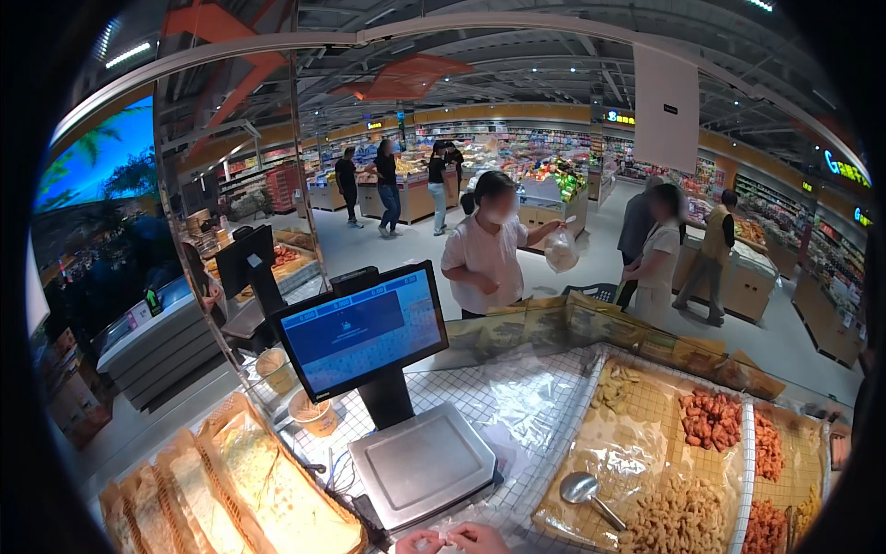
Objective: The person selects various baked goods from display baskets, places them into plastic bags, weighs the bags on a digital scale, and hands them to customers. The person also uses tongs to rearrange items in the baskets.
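At the bottom edge, my left hand [419, 542] and my right hand [477, 538] meet fingertip to fingertip. Between them they pinch a thin pale piece of what looks like plastic film [444, 537]; most of it is cut off by the frame. Just beyond my hands stands a weighing scale with a flat metal platform [426, 464], bare on top. Its display screen [363, 329] rises behind the platform on a black post.
Flat breads [266, 478] lie in lined baskets at left. Paper tubs [313, 413] with sticks stand by the screen. At right, trays hold fried pieces [675, 512], red-glazed pieces [711, 419] and a metal scoop [580, 488]. Across the counter, a person [488, 256] holds up a plastic bag [561, 251].
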`<state>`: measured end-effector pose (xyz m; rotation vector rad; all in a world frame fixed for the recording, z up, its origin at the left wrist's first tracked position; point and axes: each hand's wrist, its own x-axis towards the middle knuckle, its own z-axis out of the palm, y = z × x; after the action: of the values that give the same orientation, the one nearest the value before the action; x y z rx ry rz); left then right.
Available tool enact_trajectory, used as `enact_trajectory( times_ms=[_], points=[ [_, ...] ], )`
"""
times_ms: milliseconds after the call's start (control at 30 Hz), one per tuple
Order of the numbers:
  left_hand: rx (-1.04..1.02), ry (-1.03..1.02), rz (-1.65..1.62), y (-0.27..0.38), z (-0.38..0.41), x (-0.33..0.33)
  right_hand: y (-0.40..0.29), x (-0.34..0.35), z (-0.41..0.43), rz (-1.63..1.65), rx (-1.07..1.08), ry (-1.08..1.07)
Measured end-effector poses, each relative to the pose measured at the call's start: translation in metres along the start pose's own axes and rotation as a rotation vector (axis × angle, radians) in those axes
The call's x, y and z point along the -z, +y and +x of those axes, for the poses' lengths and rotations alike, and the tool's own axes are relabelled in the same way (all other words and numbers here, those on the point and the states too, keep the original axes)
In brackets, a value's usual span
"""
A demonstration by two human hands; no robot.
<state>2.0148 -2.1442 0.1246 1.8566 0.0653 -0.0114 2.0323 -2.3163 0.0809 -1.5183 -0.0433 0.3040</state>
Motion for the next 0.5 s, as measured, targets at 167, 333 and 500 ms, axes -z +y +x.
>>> enact_trajectory(
  times_ms=[167,333,500],
  points=[
    [0.028,-0.135,-0.050,-0.002,-0.005,0.009,-0.011,-0.004,-0.024,-0.249,0.101,0.138],
    [0.111,-0.272,-0.324,-0.065,0.000,-0.009,0.003,0.001,-0.043,-0.334,0.129,0.213],
    [0.140,-0.329,-0.435,-0.047,-0.016,-0.017,-0.004,0.007,-0.067,-0.416,0.142,0.248]
  ],
)
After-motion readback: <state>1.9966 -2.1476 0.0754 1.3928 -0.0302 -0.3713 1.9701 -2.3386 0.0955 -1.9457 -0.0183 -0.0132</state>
